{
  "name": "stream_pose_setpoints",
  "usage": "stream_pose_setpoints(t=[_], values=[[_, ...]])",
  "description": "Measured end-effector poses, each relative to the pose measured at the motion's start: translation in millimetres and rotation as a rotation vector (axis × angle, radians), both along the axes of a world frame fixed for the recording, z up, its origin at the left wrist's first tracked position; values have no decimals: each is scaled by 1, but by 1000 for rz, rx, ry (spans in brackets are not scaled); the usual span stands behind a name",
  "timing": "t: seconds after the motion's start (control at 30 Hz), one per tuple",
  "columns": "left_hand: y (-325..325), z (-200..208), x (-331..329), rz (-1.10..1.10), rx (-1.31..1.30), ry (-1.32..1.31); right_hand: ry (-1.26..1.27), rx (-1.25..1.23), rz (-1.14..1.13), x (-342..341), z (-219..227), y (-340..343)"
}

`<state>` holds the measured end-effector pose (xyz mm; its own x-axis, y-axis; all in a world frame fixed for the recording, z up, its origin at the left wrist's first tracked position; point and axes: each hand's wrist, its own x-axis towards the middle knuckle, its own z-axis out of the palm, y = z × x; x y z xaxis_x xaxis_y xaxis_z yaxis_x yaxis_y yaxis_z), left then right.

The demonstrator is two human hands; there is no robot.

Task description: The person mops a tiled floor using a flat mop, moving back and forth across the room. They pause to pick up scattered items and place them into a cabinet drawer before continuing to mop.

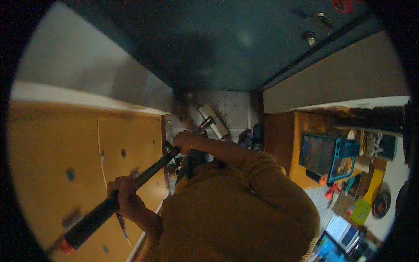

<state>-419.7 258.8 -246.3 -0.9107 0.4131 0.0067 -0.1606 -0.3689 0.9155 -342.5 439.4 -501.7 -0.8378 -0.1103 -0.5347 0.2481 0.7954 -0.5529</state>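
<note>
Both my hands are closed around the dark pole (153,171) of what looks like a flat mop, slanting from the lower left up toward the middle. My left hand (126,196) wraps the thick black grip near the reddish top end. Farther down the pole, my right hand (185,142) grips it with the arm reaching across my body. Beyond that hand, the pole leads to a pale, flat, rectangular head (214,121) on the patterned floor (233,107). The picture is dim and grainy, so where pole and head join is hard to make out.
A dark door (209,43) with a metal lock (309,38) stands ahead. An orange-brown panel (83,148) with dark round spots runs along my left. Dark shoes (250,136) sit on the floor. To the right are a wooden cabinet (279,139), blue-framed equipment (342,159) and a lit screen (334,249).
</note>
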Motion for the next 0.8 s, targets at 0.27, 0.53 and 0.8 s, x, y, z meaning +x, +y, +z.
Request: stream_pose_setpoints(t=[0.27,0.53,0.8], values=[[-115,12,121,-75,433,-152,357,24,187,84,11,-44],[-126,-80,187,397,1323,-768,572,-170,-115,111,-93,-48],[-182,-93,276,676,-58,-4,672,-269,-48,161,-169,-141]])
